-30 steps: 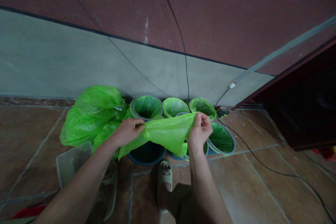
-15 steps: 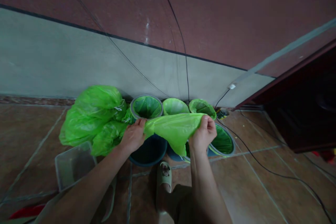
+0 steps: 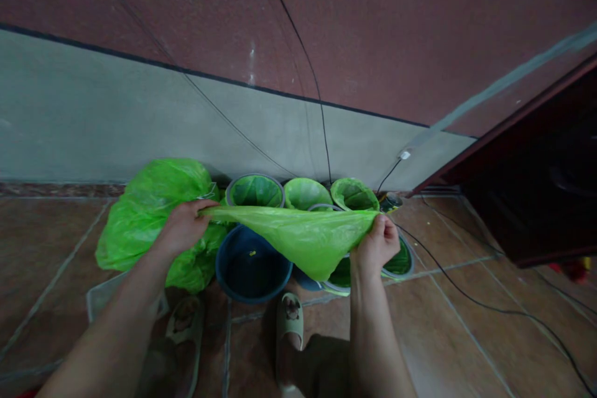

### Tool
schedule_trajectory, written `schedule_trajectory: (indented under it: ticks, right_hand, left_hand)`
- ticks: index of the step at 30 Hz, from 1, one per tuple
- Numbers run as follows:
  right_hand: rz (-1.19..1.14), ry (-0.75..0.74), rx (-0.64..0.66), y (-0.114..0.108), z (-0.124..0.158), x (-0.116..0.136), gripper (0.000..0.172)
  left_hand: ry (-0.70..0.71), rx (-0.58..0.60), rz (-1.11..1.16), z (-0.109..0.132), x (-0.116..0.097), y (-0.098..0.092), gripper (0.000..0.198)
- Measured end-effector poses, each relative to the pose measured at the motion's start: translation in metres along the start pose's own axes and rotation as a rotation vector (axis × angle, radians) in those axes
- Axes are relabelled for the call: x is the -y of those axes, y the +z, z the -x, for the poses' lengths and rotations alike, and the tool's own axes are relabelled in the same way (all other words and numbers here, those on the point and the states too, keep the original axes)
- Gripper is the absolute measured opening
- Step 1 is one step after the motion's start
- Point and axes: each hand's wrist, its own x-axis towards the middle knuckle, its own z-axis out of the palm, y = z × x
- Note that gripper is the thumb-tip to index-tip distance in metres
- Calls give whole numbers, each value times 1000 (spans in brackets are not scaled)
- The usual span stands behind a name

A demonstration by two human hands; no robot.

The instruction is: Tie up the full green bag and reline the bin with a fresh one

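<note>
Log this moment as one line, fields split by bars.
left hand: holds one end of green bag | right hand: holds other end | bag: top edge taut | blue bin: unlined, on floor

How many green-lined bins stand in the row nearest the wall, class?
3: the left bin, grey-rimmed; the middle bin; the right bin. Others may be hidden behind the stretched green bag.

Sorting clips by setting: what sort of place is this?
Likely inside a home, though which room is unclear. Pointing that way: the slippers being worn, the tiled floor, and the cluster of green-lined trash bins standing on it.
</note>
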Motion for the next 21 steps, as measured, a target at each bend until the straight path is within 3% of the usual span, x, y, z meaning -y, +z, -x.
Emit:
schedule_trajectory:
  ticks: [3,6,10,16,21]
  right_hand:
    - [-14,-1,-29,-2,-3,0,23]
    - [-17,17,-31,-3,-4,1,23]
    - [15,17,0,-4,-3,-1,25]
    - [192,-117,42,-5,-3,-6,31]
    - [244,-169,76,-1,4,1,32]
  left_hand:
    - [-20,-50,396,2,-1,-13,36]
    - [-35,-188,775,5,-2,-19,28]
    - [-70,-335,1042,8,-7,-23,19]
    - [-69,-526,1044,11,-11,-30,21]
    - [-51,-679,688,2,6,-24,24]
